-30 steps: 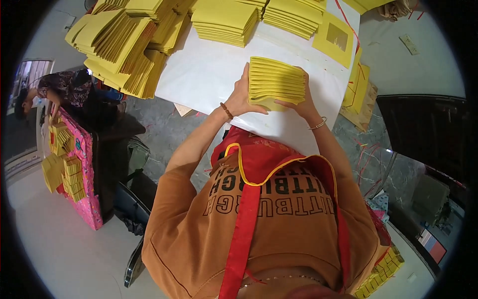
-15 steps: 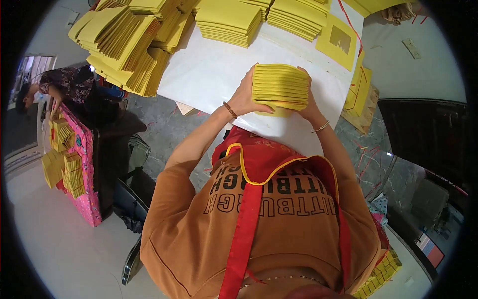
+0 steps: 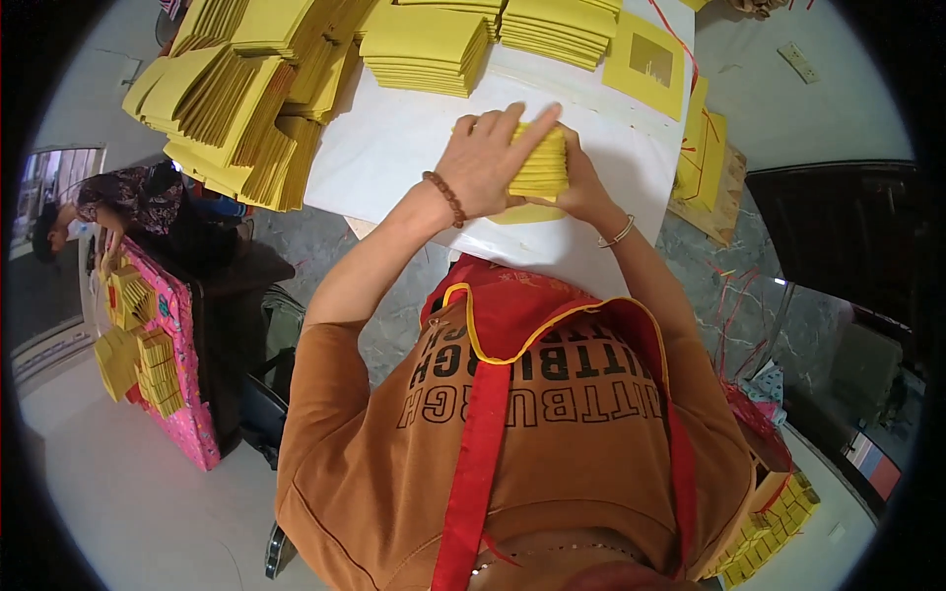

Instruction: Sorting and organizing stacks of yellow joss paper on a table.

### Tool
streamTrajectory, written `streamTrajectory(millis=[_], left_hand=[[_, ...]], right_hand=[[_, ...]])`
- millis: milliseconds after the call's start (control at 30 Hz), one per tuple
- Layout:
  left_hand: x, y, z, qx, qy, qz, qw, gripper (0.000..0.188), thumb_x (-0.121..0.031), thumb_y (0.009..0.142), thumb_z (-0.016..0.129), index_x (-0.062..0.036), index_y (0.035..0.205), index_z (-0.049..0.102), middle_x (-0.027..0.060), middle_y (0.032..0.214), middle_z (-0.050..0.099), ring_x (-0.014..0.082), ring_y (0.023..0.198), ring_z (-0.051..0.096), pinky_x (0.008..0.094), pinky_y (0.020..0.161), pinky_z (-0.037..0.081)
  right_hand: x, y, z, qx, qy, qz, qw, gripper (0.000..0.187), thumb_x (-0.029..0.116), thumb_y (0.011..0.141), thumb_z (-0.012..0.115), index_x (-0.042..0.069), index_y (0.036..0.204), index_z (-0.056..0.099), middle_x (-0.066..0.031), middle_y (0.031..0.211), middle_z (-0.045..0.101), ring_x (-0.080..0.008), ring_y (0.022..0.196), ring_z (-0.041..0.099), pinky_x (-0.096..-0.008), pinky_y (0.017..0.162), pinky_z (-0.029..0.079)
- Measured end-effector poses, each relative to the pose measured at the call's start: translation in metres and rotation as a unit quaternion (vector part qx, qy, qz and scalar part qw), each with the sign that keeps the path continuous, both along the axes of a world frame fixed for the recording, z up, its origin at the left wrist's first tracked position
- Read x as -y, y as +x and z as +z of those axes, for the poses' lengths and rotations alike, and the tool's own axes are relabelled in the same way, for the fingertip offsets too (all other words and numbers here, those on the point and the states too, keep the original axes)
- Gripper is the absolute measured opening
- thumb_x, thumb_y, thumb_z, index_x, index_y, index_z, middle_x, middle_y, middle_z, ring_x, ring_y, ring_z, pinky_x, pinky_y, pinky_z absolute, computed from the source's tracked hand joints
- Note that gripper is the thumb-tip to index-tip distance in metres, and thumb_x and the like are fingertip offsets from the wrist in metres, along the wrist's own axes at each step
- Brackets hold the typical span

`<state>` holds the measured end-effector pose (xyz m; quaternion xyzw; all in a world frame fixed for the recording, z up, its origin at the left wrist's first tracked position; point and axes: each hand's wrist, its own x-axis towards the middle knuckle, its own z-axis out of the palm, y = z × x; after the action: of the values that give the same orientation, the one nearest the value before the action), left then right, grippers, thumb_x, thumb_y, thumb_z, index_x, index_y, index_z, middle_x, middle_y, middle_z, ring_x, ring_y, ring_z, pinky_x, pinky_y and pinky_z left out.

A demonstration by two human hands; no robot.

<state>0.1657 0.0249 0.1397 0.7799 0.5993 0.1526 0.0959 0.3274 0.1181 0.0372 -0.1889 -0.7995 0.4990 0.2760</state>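
Observation:
A stack of yellow folded papers [image 3: 539, 167] is held between my two hands above the white tabletop, close to its front edge. My left hand [image 3: 481, 163], with a beaded bracelet at the wrist, presses against the left side, its fingers reaching over the upper part. My right hand [image 3: 585, 185], wearing a thin bangle, grips the right side; some of its fingers are hidden behind the stack. Beneath the stack a flat yellow sheet [image 3: 527, 214] shows partly on the table.
High piles of yellow folded papers [image 3: 222, 108] cover the table's left, with more stacks [image 3: 424, 54] along the back. A yellow sheet with a greyish square [image 3: 645, 69] lies at the right. Another person [image 3: 138, 202] bends over a pink-covered table [image 3: 187, 364] at far left.
The stack has shifted slightly left and turned, showing a narrower side. My left hand has moved from gripping its side to lying over it with fingers extended.

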Motion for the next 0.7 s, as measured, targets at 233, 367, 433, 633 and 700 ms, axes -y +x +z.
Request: streamTrajectory(millis=[233,367,433,633,700], left_hand=[[0.006,-0.031,-0.011,0.106,-0.039,0.059,0.992,0.116,-0.021,0.05,0.083,-0.0046,0.141,0.012,0.0197,0.105,0.054,0.0345,0.098,0.05,0.0411,0.088,0.037],[0.014,-0.047,-0.028,0.278,-0.012,0.055,0.959,0.12,-0.016,0.05,0.084,-0.0062,0.141,0.007,0.0197,0.11,0.053,0.0343,0.104,0.05,0.0413,0.091,0.039],[0.019,-0.047,-0.046,0.41,0.003,0.078,0.909,0.121,-0.014,0.053,0.085,-0.0071,0.142,0.002,0.0183,0.114,0.051,0.0308,0.107,0.05,0.0379,0.092,0.041],[0.019,-0.034,-0.139,0.431,-0.03,0.099,0.897,0.116,-0.008,0.06,0.082,-0.0041,0.14,-0.002,0.0187,0.131,0.039,0.0272,0.119,0.043,0.0347,0.101,0.035],[0.021,-0.035,-0.14,0.451,-0.054,0.102,0.885,0.118,-0.008,0.059,0.082,-0.0049,0.14,-0.003,0.018,0.129,0.043,0.0267,0.12,0.042,0.0343,0.102,0.034]], right_hand=[[0.003,0.009,-0.01,-0.002,0.01,-0.001,1.0,0.11,0.032,0.052,0.084,0.004,0.137,0.02,-0.0217,0.122,0.042,-0.0353,0.115,0.04,-0.042,0.097,0.033],[-0.001,0.024,0.003,0.046,0.031,0.018,0.998,0.105,0.027,0.053,0.083,0.007,0.136,0.023,-0.0201,0.12,0.044,-0.0344,0.112,0.043,-0.0401,0.096,0.033],[-0.006,0.027,0.034,0.063,0.02,0.017,0.998,0.102,0.024,0.054,0.082,0.008,0.136,0.024,-0.019,0.118,0.046,-0.0339,0.112,0.043,-0.0391,0.096,0.034],[-0.012,0.032,0.031,0.143,0.239,0.013,0.96,0.085,0.011,0.057,0.074,0.013,0.132,0.033,-0.0127,0.118,0.046,-0.0313,0.108,0.045,-0.038,0.095,0.037],[-0.011,0.032,0.036,0.139,0.223,0.017,0.965,0.085,0.011,0.057,0.074,0.012,0.131,0.033,-0.013,0.12,0.045,-0.0313,0.111,0.043,-0.0378,0.097,0.037]])
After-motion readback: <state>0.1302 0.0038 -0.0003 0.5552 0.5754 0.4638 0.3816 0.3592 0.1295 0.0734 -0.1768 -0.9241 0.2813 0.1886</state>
